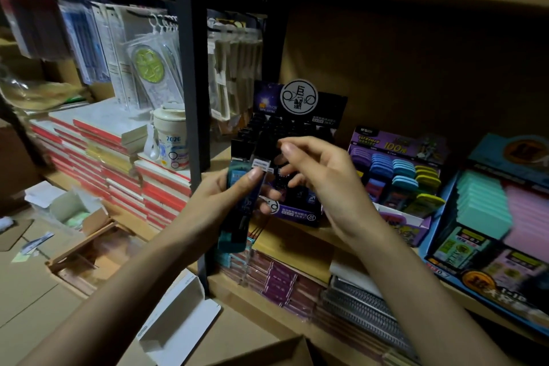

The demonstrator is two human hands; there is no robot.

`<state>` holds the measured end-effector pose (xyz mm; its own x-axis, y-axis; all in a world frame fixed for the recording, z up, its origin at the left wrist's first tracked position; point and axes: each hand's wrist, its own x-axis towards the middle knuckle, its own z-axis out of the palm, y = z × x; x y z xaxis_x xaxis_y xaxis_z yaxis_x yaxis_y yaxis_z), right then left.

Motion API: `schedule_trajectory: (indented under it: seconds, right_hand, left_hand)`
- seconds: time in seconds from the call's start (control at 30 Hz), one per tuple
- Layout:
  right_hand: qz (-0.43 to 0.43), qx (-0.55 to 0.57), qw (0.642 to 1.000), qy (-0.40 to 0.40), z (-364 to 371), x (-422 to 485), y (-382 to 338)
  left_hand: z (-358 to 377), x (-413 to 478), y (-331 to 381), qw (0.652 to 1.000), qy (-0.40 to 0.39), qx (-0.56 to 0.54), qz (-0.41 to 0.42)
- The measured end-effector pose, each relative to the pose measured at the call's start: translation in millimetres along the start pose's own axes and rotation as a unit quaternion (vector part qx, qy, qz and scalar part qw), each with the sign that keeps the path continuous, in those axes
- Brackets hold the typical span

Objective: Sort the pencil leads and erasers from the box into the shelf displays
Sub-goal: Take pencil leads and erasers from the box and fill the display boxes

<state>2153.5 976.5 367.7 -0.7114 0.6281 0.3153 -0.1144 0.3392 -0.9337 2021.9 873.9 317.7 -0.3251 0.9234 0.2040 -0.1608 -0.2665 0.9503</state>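
My left hand [221, 197] grips a bundle of dark and teal pencil lead cases [239, 211], held upright in front of the shelf. My right hand [315, 175] hovers just to the right of the bundle's top, fingers loosely curled and thumb near forefinger; whether it pinches anything I cannot tell. Directly behind both hands stands a black and purple lead display [285, 140] with a round sign, filled with dark cases. To its right sits a purple display [398, 169] of coloured cases, then a blue display [487, 217] with teal and pink stock.
A dark shelf post [190, 74] rises left of the hands. Stacked notebooks [113, 157] and a cup lie on the left shelf, hanging packets above. Notebooks fill the lower shelf [297, 282]. Open cardboard boxes [86, 249] and a white box [175, 327] lie below.
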Motion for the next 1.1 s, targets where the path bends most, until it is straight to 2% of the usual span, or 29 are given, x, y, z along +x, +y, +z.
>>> schedule_trajectory:
  seconds: [0.23,0.37,0.47,0.57,0.63,0.77,1.1]
  right_hand:
    - [0.023,0.008,1.000,0.020,-2,-8,-4]
    - [-0.036,0.027,0.995,0.092,-25,-3,-18]
    - [-0.087,-0.050,0.985,0.141,-44,1,-20]
    - [-0.097,-0.187,0.966,0.147,-43,5,-2]
    - [-0.095,-0.236,0.957,0.142,-35,7,14]
    - [-0.094,-0.277,0.947,0.130,-28,11,38]
    - [-0.072,-0.288,0.944,0.143,-25,13,53]
  left_hand:
    - [15,-2,-2,0.999,-0.021,0.030,0.004]
    - [8,0,-4,1.000,0.020,0.012,-0.005]
    - [-6,0,-6,0.999,0.050,-0.007,-0.018]
    - [-18,-1,-9,0.997,0.072,-0.011,-0.021]
    - [-24,-2,-11,0.996,0.084,-0.016,-0.021]
    - [-31,-2,-16,0.995,0.095,-0.001,-0.022]
    - [-33,0,-20,0.995,0.101,0.005,-0.016]
